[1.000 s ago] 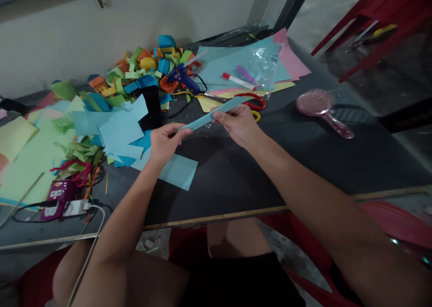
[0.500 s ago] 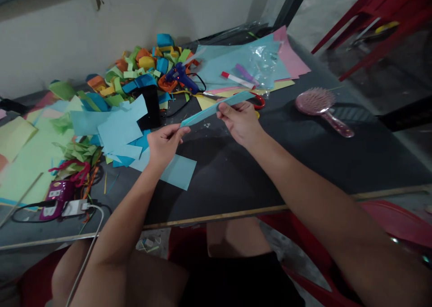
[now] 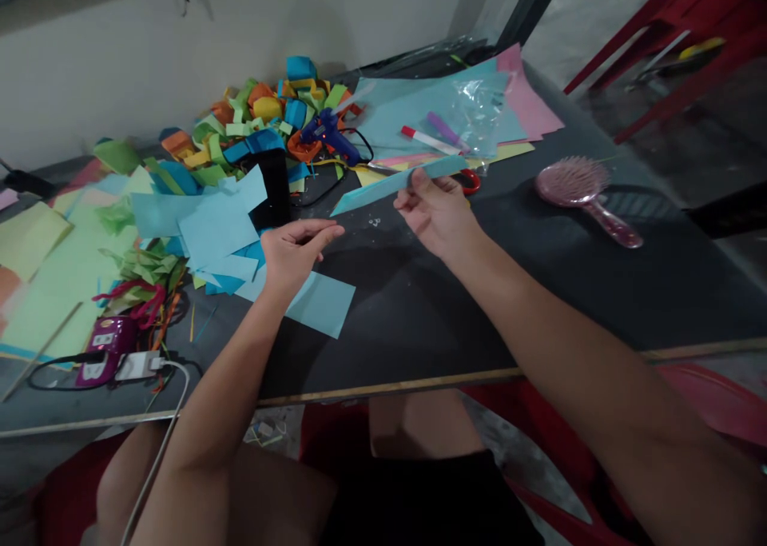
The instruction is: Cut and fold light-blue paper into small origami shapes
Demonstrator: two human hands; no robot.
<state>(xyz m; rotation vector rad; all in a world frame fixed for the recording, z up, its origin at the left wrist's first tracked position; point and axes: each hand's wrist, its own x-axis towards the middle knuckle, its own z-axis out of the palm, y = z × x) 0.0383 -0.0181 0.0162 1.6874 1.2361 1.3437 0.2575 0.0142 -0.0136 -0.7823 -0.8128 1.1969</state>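
Observation:
A folded strip of light blue paper (image 3: 383,188) is pinched between the thumb and fingers of my right hand (image 3: 437,209). It slants above the table, its left end free and pointing toward my left hand (image 3: 300,250). That left hand is just below and left of the paper's end, apart from it, with thumb and forefinger stretched out and nothing visible between them. Under my left wrist lies a flat light blue rectangle of paper (image 3: 323,304). More light blue sheets (image 3: 219,226) are piled left of the hand, beside a black upright object (image 3: 276,190).
Colourful folded paper pieces (image 3: 260,113) are heaped against the wall, with a blue glue gun (image 3: 329,136) beside them. Behind my right hand are a red-capped marker (image 3: 428,140) and red-handled scissors (image 3: 471,181). A pink hairbrush (image 3: 575,185) lies right. A purple device (image 3: 106,352) with cables sits left.
My left hand has let go of the paper strip's left end, leaving a small gap. My right hand still holds the strip. The whole view has shifted slightly.

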